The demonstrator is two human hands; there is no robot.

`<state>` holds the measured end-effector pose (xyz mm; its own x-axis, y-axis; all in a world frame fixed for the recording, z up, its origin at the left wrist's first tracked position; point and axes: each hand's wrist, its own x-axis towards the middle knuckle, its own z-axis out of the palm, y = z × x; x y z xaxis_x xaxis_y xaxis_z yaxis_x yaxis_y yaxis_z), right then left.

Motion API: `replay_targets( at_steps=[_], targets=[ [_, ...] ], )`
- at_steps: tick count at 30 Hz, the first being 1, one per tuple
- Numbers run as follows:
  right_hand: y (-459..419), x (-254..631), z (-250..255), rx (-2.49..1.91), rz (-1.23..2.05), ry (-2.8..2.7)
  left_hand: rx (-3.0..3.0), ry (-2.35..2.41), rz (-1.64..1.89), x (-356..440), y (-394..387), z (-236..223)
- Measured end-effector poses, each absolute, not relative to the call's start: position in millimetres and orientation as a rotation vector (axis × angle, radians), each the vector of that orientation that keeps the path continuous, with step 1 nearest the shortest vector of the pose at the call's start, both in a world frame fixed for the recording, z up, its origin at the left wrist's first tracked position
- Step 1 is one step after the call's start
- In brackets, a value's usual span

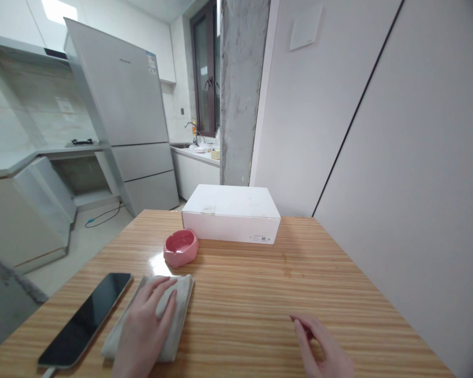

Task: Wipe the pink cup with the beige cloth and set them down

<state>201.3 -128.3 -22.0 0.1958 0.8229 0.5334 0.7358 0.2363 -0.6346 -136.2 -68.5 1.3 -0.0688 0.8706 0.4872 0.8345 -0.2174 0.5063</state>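
Observation:
My left hand [147, 325] lies on a folded grey cloth [183, 315], its fingers stretched out and slightly apart over the cloth's upper part. On the right side of the wooden table, my right hand [319, 344] is closed in a loose pinch, thumb and forefinger tips together. A small gap shows behind those tips, and no object is visible in them. Left of the cloth lies a black-screened smartphone [89, 320] with a white cable [49, 373] at its near end. Just beyond the cloth stands a pink ashtray [180, 249].
A closed white box [230, 212] stands at the back of the wooden table [252, 294], right behind the ashtray. A pale wall [398, 173] runs along the right side. Beyond the table are a grey refrigerator [122, 100], a bare concrete pillar [242, 94] and a kitchen counter [197, 163].

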Motion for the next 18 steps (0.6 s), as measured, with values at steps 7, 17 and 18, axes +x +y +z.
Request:
replay_targets(
  at_steps=[7, 17, 18],
  targets=[
    [-95.1, 161.7, -16.2, -1.514, 0.281, -1.519, 2.128, 1.480, 1.122, -48.9, -73.8, 5.0],
    [-88.7, 135.4, -31.6, -1.582, 0.168, -1.945, 2.289, 1.492, 0.726, -10.7, -74.7, -19.9],
    [-89.2, 135.0, -31.4, -1.574, 0.134, -1.964, 2.332, 1.500, 0.707, -10.2, -75.3, -20.4]
  ],
)
